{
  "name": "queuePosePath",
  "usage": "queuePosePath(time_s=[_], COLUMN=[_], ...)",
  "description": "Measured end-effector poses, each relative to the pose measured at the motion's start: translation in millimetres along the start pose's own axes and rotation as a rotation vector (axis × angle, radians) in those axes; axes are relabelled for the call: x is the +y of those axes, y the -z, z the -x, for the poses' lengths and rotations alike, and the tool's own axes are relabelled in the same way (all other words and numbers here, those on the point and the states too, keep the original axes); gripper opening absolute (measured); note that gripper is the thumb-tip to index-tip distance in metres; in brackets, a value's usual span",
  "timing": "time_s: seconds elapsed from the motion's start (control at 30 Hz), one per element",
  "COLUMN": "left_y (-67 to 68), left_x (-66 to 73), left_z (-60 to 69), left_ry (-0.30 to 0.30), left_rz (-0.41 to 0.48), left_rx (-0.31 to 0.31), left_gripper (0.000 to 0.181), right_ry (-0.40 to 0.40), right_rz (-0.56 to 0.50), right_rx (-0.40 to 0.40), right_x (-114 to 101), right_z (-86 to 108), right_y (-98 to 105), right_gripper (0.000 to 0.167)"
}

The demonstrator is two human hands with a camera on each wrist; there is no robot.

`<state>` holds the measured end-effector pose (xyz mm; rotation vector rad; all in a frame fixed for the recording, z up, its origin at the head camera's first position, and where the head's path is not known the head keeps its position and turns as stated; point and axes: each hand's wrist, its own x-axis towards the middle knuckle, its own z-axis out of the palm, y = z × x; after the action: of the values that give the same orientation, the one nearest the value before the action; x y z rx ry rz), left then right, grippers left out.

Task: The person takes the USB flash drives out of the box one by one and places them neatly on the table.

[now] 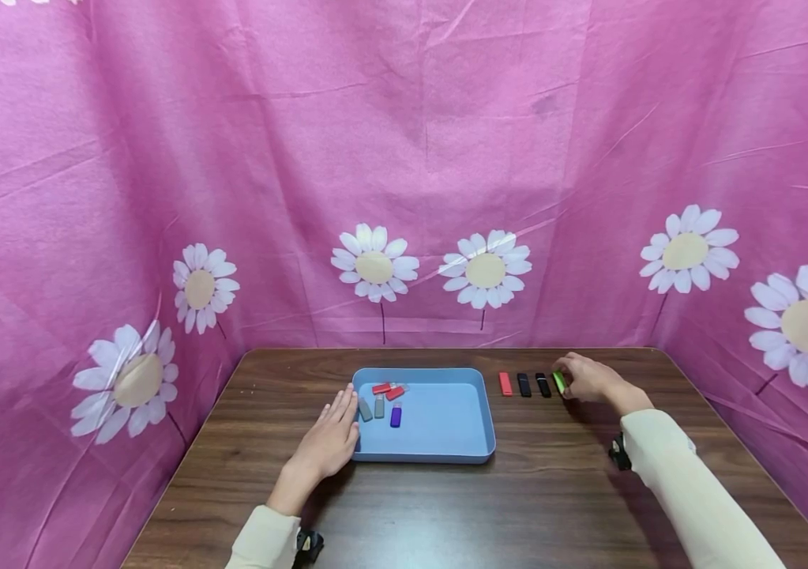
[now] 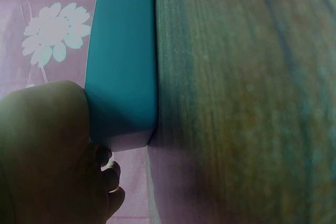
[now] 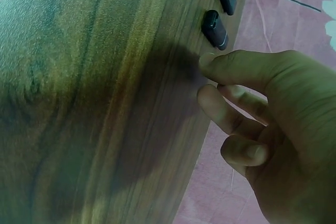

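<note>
On the wooden table stands a blue tray [image 1: 423,457]. At its left side rests my left hand [image 1: 325,440], fingers straight, touching the rim; the left wrist view shows that hand [image 2: 47,150] against the tray wall [image 2: 123,51]. Right of the tray, my right hand [image 1: 588,379] pinches a green USB stick [image 1: 559,383] between thumb and fingers, low at the table. The right wrist view has the curled fingers of this hand [image 3: 262,108], while the green stick is hidden there. Beside it lie a black USB stick [image 1: 543,385], another black one [image 1: 524,385] and a red one [image 1: 505,384].
Inside the tray's left half lie two red USB sticks [image 1: 395,393], two grey ones [image 1: 378,407] and a purple one [image 1: 396,416]. A pink cloth with daisies [image 1: 404,158] hangs behind the table and along its sides. Bare tabletop [image 1: 460,514] lies in front of the tray.
</note>
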<state>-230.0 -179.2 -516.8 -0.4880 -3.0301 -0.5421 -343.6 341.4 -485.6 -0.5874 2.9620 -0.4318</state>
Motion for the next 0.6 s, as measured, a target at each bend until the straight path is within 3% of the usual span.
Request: queuePosePath(time_s=[0.33,0.6], left_y=[2.0,2.1], left_x=[1.9,1.8], left_z=[0.3,0.0], left_ry=[0.008,0.006], left_rz=[-0.001,0.0], left_rx=[-0.014,-0.009], left_gripper=[0.058,0.058], right_ry=[-0.05,-0.069], right_rz=[-0.093,-0.095], right_rx=[-0.045,-0.058], right_x=[1.1,1.7], right_z=[-0.4,-1.9], right_y=[-2.2,-5.7], right_gripper=[0.05,0.053])
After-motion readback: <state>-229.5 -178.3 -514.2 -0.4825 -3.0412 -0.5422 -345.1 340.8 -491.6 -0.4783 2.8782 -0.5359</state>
